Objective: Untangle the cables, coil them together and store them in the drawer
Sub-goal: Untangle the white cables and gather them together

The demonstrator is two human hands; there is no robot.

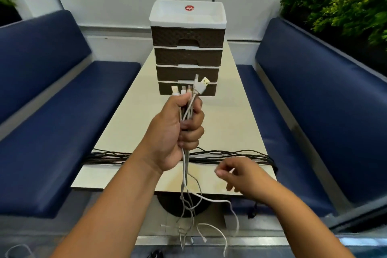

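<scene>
Standing at the far end of the table: the drawer unit [187, 48], a stack of four brown drawers, all closed, taken here as the landmark.
Table [226, 123]: runs from the drawer unit toward the person; a dark cable bundle [230, 156] lies across its near part.
White cables [185, 174]: held upright in front of the drawer unit, long axis vertical, plugs up, loose tails hanging below the near table edge.
Left hand [180, 130]: fist closed round the white cables, just below the plugs.
Right hand [238, 176]: nearer the person than the drawer unit, right of the hanging tails, fingers loosely curled, gripping nothing, blurred.
Likely next move: the right hand is closer to the tails, so it should gather them for coiling.

even bright light, blurred, warped edges
</scene>
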